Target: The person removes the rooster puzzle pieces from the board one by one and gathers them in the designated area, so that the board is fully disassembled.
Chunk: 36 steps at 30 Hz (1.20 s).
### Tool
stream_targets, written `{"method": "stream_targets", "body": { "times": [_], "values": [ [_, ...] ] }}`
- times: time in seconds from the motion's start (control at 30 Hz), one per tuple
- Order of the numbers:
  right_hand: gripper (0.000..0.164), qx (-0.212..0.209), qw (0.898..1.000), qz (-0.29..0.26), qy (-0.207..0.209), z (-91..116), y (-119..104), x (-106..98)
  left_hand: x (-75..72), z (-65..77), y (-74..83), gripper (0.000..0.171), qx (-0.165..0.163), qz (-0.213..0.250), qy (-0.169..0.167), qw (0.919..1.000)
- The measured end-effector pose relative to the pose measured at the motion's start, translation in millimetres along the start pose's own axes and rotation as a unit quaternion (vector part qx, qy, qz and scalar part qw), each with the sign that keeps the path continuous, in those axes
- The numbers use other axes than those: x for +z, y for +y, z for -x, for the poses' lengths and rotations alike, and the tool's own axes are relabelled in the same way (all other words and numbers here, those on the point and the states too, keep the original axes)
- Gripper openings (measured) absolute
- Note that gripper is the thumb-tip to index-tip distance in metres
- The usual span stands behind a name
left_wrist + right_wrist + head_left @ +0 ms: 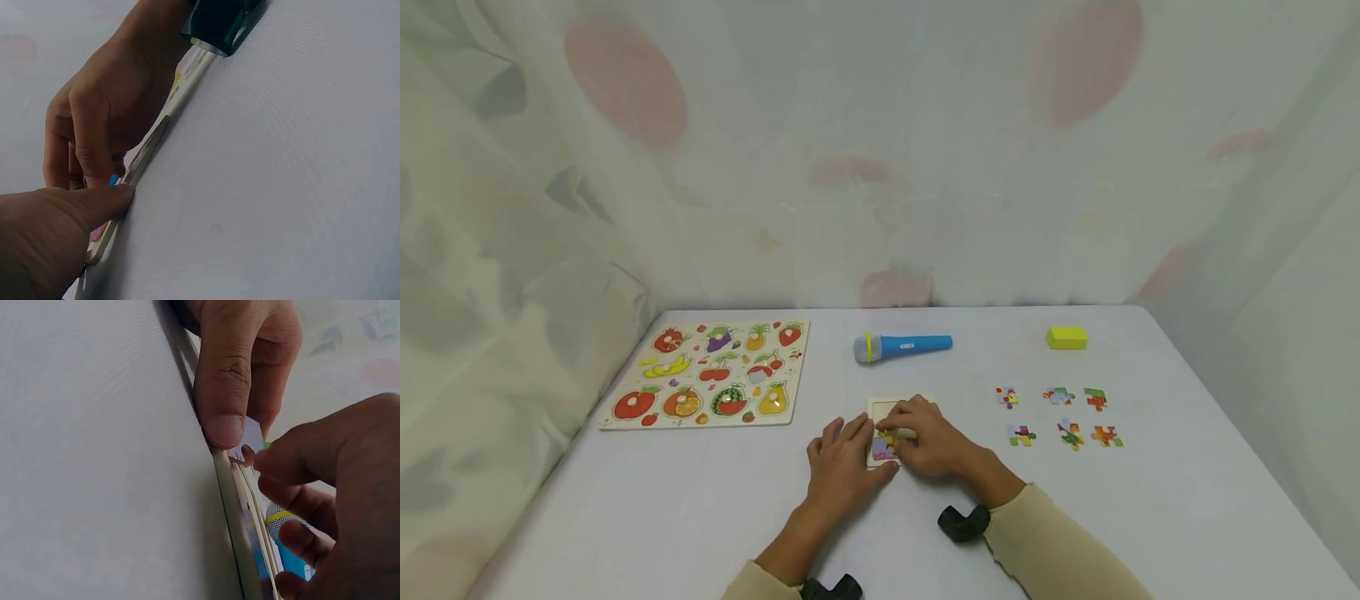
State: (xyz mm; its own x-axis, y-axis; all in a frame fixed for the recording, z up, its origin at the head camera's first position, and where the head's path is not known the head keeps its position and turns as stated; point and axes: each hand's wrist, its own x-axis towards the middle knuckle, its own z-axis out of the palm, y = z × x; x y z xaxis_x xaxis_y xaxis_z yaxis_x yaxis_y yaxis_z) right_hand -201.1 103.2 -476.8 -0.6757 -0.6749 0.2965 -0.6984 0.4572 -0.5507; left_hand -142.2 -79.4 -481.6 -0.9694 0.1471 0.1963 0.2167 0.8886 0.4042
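Note:
A small wooden puzzle tray (884,406) lies on the table between the hands, with purple and yellow puzzle pieces (883,448) in its lower part. My left hand (841,467) presses against the tray, its fingers at the left side and its extended thumb at the near edge. From the right, my right hand (934,440) reaches over the tray with bent fingers. In the right wrist view, its thumb and fingertip pinch a tilted puzzle piece (251,432) beside the left thumb. The right hand covers much of the tray.
Several loose puzzle pieces (1059,396) lie to the right. Behind the tray is a blue toy microphone (916,344); a yellow block (1067,337) sits at the back right. A fruit puzzle board (703,375) occupies the back left. Patterned curtains (887,167) surround the table.

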Motion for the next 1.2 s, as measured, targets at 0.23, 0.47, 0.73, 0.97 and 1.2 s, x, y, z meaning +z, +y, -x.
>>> {"method": "stream_targets", "body": {
  "times": [0.23,0.47,0.73,0.97,1.2],
  "values": [
    [0.038,-0.039,0.999,-0.013,-0.01,-1.8,-1.6,-4.0,0.5,-1.0,-0.6,0.073,0.006,-0.001,0.008,0.9999],
    [0.045,-0.045,0.998,-0.01,-0.043,-0.9,-2.8,-4.8,0.4,-0.9,-0.8,0.072,0.008,-0.003,0.009,0.9999],
    [0.045,-0.063,0.997,0.0,-0.05,0.0,-2.3,-4.9,1.4,-1.0,-2.2,0.074,0.006,-0.003,0.003,1.0],
    [0.054,-0.043,0.995,0.011,-0.086,1.8,-3.4,-5.7,-0.5,-0.4,-1.6,0.074,0.013,0.003,0.002,0.9999],
    [0.053,-0.036,0.995,0.003,-0.095,3.1,-5.1,-7.2,-0.3,-0.6,-2.2,0.079,0.008,-0.009,-0.007,0.9999]
  ]
}}
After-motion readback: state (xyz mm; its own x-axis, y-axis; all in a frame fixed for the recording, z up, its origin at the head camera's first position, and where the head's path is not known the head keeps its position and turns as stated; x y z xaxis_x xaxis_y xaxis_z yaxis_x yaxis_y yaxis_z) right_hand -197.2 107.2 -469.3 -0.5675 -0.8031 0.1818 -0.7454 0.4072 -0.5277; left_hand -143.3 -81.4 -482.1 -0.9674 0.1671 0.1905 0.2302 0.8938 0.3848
